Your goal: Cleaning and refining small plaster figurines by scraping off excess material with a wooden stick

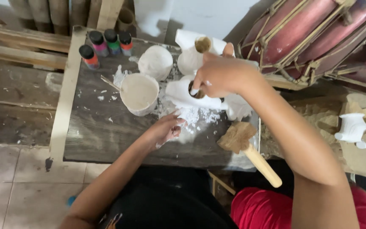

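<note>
**Coating a white carved figure on a workbench**

Nearest the viewer, a wooden mallet (247, 148) is lying at the bench (102, 131) edge. The left hand (166, 129) is resting with loosely curled, paste-smeared fingers beside the white carved figure (183, 96), just touching its base. The right hand (219, 75) is pinching a brown-tipped tool (196, 90) against the figure's upper side. Steadying the base while working in short, light strokes would probably be giving the evenest coat. Beyond, a bowl of white paste (139, 92) is standing close by, with four paint bottles (106, 46) farthest back.
</note>
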